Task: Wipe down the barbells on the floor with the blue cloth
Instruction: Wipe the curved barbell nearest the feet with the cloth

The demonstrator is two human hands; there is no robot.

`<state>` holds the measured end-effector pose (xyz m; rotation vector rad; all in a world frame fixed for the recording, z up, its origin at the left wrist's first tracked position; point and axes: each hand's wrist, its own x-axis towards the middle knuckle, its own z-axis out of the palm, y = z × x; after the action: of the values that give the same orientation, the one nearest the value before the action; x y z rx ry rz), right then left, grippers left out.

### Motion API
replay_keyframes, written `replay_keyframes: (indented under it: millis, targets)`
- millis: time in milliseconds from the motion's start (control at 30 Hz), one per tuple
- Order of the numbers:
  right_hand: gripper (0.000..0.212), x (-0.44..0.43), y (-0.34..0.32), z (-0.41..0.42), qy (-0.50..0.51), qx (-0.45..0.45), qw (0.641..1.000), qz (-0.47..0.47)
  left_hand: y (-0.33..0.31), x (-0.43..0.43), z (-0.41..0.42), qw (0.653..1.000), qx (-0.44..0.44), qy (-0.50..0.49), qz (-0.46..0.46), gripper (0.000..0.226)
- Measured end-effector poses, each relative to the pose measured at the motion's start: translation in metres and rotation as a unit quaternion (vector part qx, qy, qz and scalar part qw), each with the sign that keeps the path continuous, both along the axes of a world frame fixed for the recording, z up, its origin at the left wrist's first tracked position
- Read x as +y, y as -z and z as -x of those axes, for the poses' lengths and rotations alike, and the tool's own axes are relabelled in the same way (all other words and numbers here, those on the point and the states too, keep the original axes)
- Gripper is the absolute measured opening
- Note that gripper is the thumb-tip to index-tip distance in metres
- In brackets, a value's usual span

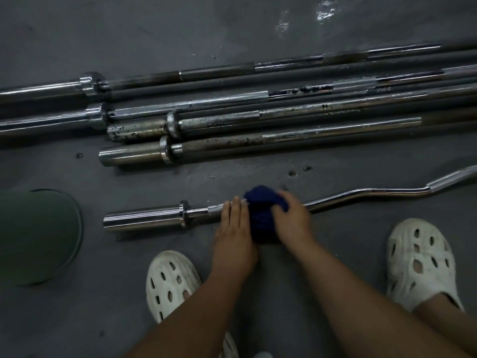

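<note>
The blue cloth (263,215) was clamped on the EZ curl bar (361,195) by curled fingers of the right hand (294,219). The left hand (232,229) was laid alongside, fingers straight and together. The straight barbells (258,117) were set apart by bare floor (245,174).

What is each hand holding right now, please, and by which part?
The right hand grips the blue cloth by its right side, on the curl bar. The left hand holds nothing; its straight fingers rest on the bar.
</note>
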<state>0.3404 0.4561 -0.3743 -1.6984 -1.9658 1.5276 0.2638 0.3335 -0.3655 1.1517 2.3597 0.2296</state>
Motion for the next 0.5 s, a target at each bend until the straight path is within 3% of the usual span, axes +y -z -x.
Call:
replay_keyframes:
  millis: [100, 200, 267, 367, 433, 500]
  targets:
    - [0.04, 0.039, -0.001, -0.029, 0.13, -0.082, 0.987, -0.039, -0.001, -0.002, 0.002, 1.0, 0.004, -0.001, 0.0, 0.091]
    - [0.052, 0.039, -0.008, -0.04, 0.065, -0.173, 0.978, -0.098, 0.0, -0.005, 0.004, 1.0, 0.012, -0.002, -0.007, 0.094]
    - [0.052, 0.008, -0.01, -0.023, -0.042, -0.173, 0.974, -0.139, 0.001, -0.005, 0.003, 1.0, 0.011, -0.001, -0.007, 0.095]
    - [0.059, -0.029, -0.003, -0.006, -0.146, -0.137, 0.973, -0.116, -0.003, 0.0, 0.002, 1.0, -0.008, -0.006, -0.002, 0.09]
    - [0.058, -0.01, 0.0, -0.013, -0.15, -0.068, 0.981, -0.099, -0.006, 0.0, 0.003, 1.0, -0.012, -0.008, 0.003, 0.09]
    - [0.056, 0.015, 0.001, -0.031, -0.106, -0.06, 0.99, -0.076, -0.006, -0.002, 0.004, 1.0, -0.009, 0.0, 0.009, 0.091]
